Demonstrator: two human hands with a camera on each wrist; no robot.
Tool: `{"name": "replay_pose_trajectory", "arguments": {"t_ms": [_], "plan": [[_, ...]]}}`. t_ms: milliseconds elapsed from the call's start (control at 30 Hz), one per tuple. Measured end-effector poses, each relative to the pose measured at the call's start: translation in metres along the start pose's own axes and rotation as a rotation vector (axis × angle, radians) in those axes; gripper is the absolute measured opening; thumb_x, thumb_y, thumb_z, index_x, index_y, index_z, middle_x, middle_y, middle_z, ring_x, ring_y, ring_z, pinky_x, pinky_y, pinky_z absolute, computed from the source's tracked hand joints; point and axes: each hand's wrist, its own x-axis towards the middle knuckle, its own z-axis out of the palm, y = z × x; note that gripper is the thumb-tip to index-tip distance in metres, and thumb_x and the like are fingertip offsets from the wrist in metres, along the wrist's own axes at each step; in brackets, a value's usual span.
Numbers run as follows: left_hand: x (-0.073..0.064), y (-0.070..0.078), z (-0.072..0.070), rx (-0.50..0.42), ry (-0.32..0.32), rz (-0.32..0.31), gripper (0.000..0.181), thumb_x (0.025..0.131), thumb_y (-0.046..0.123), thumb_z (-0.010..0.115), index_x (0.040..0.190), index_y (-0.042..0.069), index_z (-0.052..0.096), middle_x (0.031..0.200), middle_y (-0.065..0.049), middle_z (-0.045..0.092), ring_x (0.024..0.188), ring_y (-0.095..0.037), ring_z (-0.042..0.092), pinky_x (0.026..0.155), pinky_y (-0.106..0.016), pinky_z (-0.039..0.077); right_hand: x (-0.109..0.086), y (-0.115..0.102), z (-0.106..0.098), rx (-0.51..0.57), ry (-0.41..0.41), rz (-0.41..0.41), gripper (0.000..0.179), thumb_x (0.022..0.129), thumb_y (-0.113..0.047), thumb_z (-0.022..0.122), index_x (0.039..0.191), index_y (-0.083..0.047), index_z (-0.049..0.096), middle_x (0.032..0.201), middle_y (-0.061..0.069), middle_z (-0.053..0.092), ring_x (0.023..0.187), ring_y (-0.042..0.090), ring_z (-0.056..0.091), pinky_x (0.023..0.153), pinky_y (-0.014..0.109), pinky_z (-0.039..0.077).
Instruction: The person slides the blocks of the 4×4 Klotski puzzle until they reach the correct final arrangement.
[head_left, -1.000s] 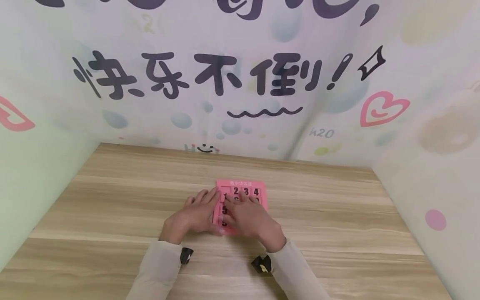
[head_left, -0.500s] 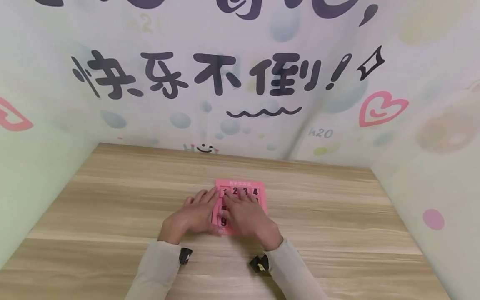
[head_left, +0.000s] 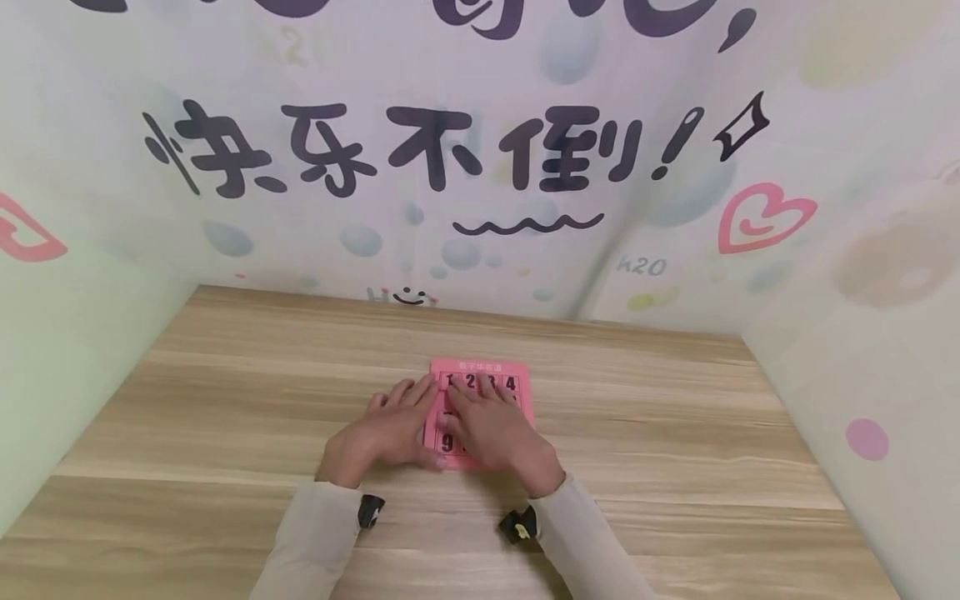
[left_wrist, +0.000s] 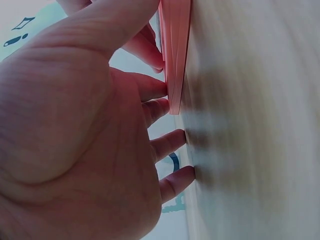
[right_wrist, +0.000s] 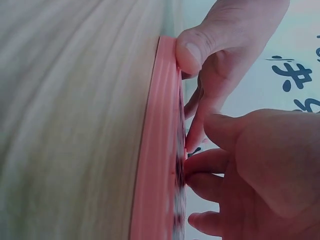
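Observation:
A pink number slide puzzle (head_left: pixel 480 367) lies flat on the table, with black numerals on square tiles. Its top row reads 1, 2, 3, 4, partly covered by fingertips, and a 9 tile (head_left: pixel 447 443) shows lower left. My left hand (head_left: pixel 393 425) rests along the left edge, fingers extended and thumb at the near-left corner. In the left wrist view, some of its fingertips touch the puzzle's side and others the tabletop. My right hand (head_left: pixel 498 429) lies over the tiles with fingertips on them, hiding much of the middle and right.
The wood-grain table (head_left: pixel 675 433) spreads around the puzzle. Behind it stands a white printed wall (head_left: pixel 337 250) with dark lettering, and side walls flank the table. Black wrist-worn devices (head_left: pixel 519 527) sit at both sleeves.
The 1 tile has slid up level with the 2, pushed by the right fingertips. The 5 tile beneath has become mostly covered by right fingers. The left hand has stayed in place.

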Motion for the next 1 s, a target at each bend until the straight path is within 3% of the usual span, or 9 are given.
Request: {"name": "replay_pose_trajectory", "arguments": {"t_ms": [433, 733, 833, 1000], "plan": [[0.001, 0.002, -0.001, -0.009, 0.001, -0.01, 0.115, 0.077, 0.05, 0.081, 0.158, 0.003, 0.015, 0.168, -0.011, 0.008, 0.151, -0.038, 0.011, 0.116, -0.058, 0.017, -0.001, 0.009, -0.003, 0.007, 0.016, -0.056, 0.05, 0.107, -0.029, 0.039, 0.155, -0.018, 0.035, 0.164, -0.001, 0.025, 0.151, 0.035, 0.016, 0.12, 0.054, 0.019], [-0.002, 0.0, 0.001, -0.018, 0.0, -0.018, 0.115, 0.077, 0.05, 0.081, 0.159, 0.005, 0.014, 0.168, -0.01, 0.007, 0.151, -0.038, 0.009, 0.117, -0.058, 0.016, -0.005, 0.015, -0.01, 0.033, 0.029, -0.105, 0.047, 0.107, -0.017, 0.035, 0.154, -0.022, 0.039, 0.161, 0.0, 0.031, 0.151, 0.033, 0.02, 0.12, 0.051, 0.023], [-0.001, 0.0, 0.001, -0.019, 0.005, -0.015, 0.114, 0.077, 0.05, 0.081, 0.159, 0.005, 0.014, 0.168, -0.01, 0.007, 0.151, -0.037, 0.01, 0.117, -0.056, 0.017, -0.01, 0.014, -0.017, 0.038, 0.009, -0.099, 0.046, 0.107, -0.02, 0.038, 0.153, -0.021, 0.041, 0.16, 0.0, 0.035, 0.15, 0.032, 0.022, 0.119, 0.051, 0.025], [-0.001, 0.0, 0.0, -0.008, 0.004, -0.008, 0.115, 0.078, 0.051, 0.08, 0.159, 0.004, 0.013, 0.168, -0.01, 0.006, 0.151, -0.038, 0.009, 0.117, -0.057, 0.016, -0.018, 0.008, -0.026, 0.029, -0.096, -0.085, 0.048, 0.107, -0.025, 0.04, 0.154, -0.019, 0.037, 0.16, 0.003, 0.034, 0.151, 0.031, 0.022, 0.118, 0.053, 0.026]]}}
